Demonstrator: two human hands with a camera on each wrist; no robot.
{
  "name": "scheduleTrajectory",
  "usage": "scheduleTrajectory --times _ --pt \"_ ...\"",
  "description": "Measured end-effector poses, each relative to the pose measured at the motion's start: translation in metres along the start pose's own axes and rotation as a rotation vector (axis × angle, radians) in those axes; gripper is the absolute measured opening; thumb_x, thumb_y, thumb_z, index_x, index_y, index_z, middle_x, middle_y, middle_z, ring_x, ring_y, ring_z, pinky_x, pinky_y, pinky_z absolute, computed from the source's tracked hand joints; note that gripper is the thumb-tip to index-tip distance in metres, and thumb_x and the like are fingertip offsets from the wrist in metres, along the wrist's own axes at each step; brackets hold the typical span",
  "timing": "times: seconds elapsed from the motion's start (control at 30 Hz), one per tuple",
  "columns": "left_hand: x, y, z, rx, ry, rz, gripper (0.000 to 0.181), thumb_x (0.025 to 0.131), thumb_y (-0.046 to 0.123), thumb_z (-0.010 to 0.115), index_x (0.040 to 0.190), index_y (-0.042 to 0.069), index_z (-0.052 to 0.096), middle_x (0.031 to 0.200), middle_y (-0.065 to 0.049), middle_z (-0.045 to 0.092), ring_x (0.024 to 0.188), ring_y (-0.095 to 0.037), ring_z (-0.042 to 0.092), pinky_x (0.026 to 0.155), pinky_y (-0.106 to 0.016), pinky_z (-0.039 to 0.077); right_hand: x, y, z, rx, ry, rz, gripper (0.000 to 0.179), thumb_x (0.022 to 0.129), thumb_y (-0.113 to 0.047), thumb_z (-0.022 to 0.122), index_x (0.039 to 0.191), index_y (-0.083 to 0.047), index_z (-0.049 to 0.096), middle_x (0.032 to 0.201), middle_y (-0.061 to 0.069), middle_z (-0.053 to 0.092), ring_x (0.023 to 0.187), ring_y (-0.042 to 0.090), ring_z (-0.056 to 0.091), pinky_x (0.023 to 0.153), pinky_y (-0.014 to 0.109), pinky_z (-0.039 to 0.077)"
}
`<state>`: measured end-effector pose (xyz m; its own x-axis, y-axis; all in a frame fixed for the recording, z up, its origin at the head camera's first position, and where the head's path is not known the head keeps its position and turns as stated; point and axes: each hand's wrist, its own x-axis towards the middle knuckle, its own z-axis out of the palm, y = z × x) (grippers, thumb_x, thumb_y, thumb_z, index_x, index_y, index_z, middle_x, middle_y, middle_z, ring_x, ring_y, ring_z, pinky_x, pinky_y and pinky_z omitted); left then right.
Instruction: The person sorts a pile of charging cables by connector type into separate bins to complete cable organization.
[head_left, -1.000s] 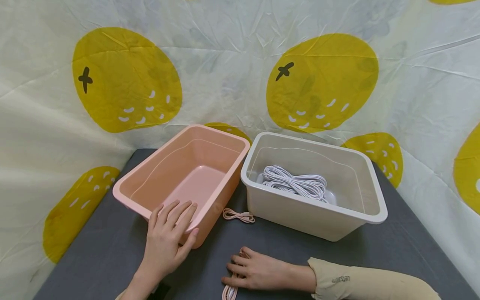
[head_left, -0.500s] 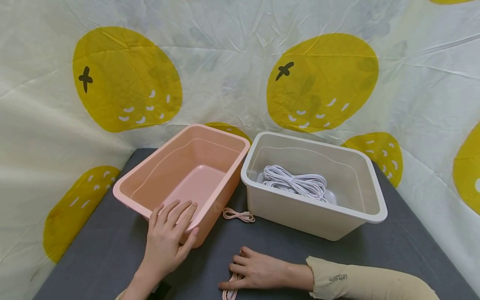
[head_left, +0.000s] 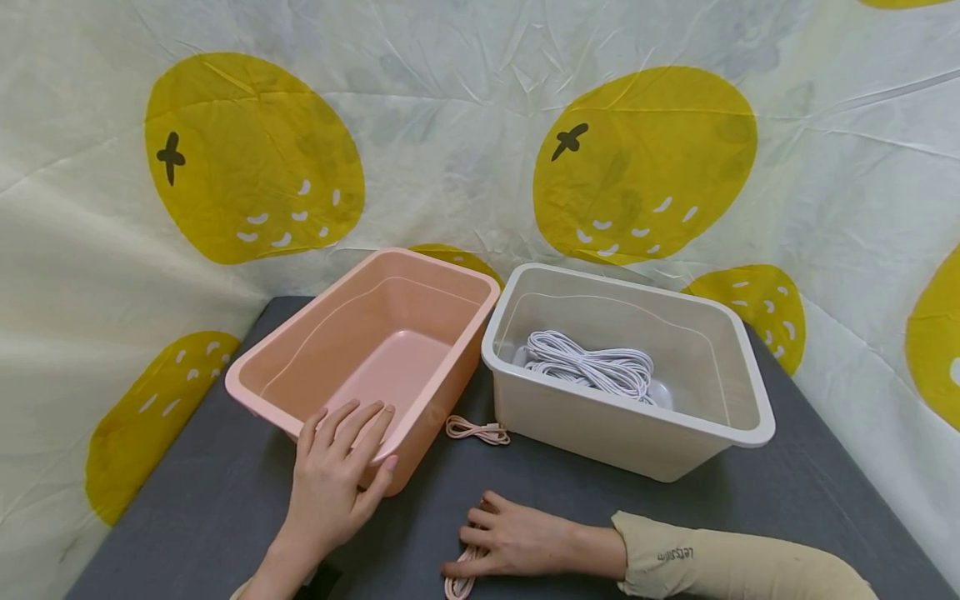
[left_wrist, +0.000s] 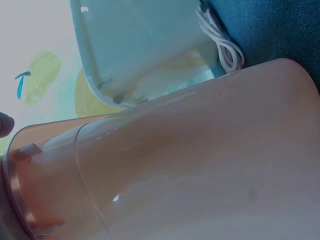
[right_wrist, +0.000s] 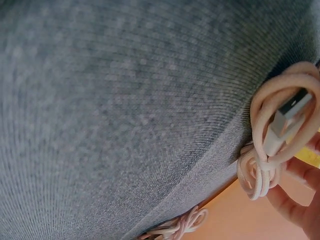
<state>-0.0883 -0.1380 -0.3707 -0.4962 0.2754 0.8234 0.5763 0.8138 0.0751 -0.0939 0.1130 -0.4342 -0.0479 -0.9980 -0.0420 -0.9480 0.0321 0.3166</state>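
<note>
My left hand (head_left: 330,483) rests over the near rim of a pink plastic bin (head_left: 397,358), its fingers reaching inside and the thumb along the right corner. Bare floor shows inside this bin. At the bottom middle of the head view, my right hand (head_left: 517,537) holds a coiled pink charging cable (head_left: 459,585) low over the dark table. The right wrist view shows that same charging cable (right_wrist: 280,125) with its USB plug within the loops. Another coiled pink cable (head_left: 477,430) lies between the bins. White coiled cables (head_left: 592,367) lie in a beige bin (head_left: 585,433).
The beige bin stands at the right, its rim close to the pink bin's back corner. Dark cloth (head_left: 420,533) covers the table. Behind it hangs a pale curtain (head_left: 450,167) printed with yellow fruit.
My right hand shifts very slightly around the coiled cable, and its thumb moves a little to the left. The left hand and both bins have stayed in place.
</note>
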Motion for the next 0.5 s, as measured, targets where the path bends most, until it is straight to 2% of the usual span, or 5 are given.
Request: scheduleTrajectory --times 0.2,0.5 --pt "0.000 0.000 0.000 -0.005 0.002 -0.002 0.047 0.091 0.043 0.034 0.112 0.010 0.062 0.110 -0.009 0.062 0.104 -0.032 0.051 0.089 -0.052 0.029 -0.001 0.003 -0.002 0.014 -0.013 0.006 0.038 0.096 -0.029 0.037 0.133 -0.033 0.034 0.108 -0.011 0.050 0.095 0.008 0.046 0.078 0.027 0.039" --pt "0.001 0.000 0.000 -0.010 0.001 -0.004 0.048 0.091 0.043 0.035 0.112 0.010 0.062 0.110 -0.010 0.062 0.104 -0.032 0.051 0.089 -0.052 0.028 -0.004 0.009 -0.010 0.016 0.009 0.043 0.034 0.094 -0.028 0.040 0.127 -0.035 0.038 0.107 -0.010 0.049 0.094 0.011 0.045 0.075 0.028 0.040"
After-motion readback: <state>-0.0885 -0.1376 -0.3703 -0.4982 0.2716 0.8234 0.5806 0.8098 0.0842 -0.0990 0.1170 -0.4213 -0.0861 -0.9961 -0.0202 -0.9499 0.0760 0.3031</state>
